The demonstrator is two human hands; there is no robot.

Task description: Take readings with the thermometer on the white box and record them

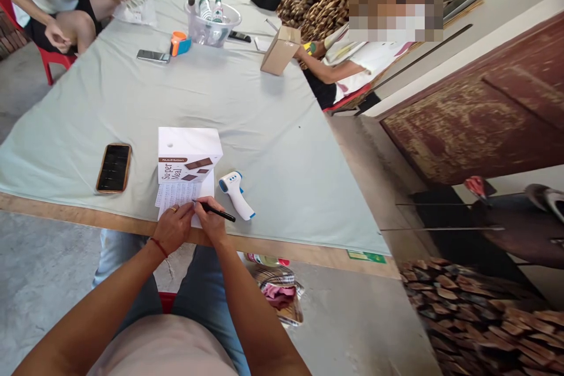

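My right hand (211, 222) is closed around a black pen (220, 211), its tip end at a printed sheet of paper (176, 195) near the table's front edge. Beside it, my left hand (173, 228), with a ring and a red wrist cord, presses on the paper with its fingers bent together. A white "Super Meal" box (189, 153) stands just behind, partly covering the sheets. To the right of my hands lies a white and blue infrared thermometer (238, 195). A phone in an orange-brown case (113, 168) lies to the left.
Farther up the cloth-covered table (220, 94) are a grey phone (153, 56), an orange and blue object (179, 44), a clear tub of bottles (215, 29) and a cardboard box (281, 50). Other people sit around the far sides. Chopped wood (484, 317) is stacked at right.
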